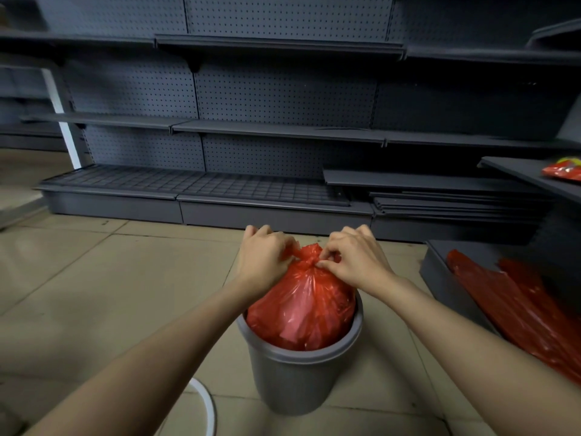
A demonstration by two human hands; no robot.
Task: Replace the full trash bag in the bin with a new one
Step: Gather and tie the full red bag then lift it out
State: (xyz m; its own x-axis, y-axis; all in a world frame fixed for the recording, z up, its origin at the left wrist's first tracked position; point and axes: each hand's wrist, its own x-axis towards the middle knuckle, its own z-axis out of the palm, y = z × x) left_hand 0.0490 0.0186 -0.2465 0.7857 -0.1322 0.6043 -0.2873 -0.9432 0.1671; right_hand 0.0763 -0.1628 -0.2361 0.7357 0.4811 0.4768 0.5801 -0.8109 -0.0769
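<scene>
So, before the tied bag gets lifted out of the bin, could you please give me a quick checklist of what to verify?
1. Neck of the full red bag gathered into a knot: ok.
2. Left hand and right hand both pinching at the knot: ok.
3. Knot fully tight: cannot tell.
4. Bag free of the grey bin rim: ok.
5. Spare red bags lying nearby on the right: ok.

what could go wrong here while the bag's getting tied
The thin red bag bulges over the grey bin rim, so it may tear or jam when lifted. The left hand and right hand pinch short ends at the knot, which might slip loose.
</scene>
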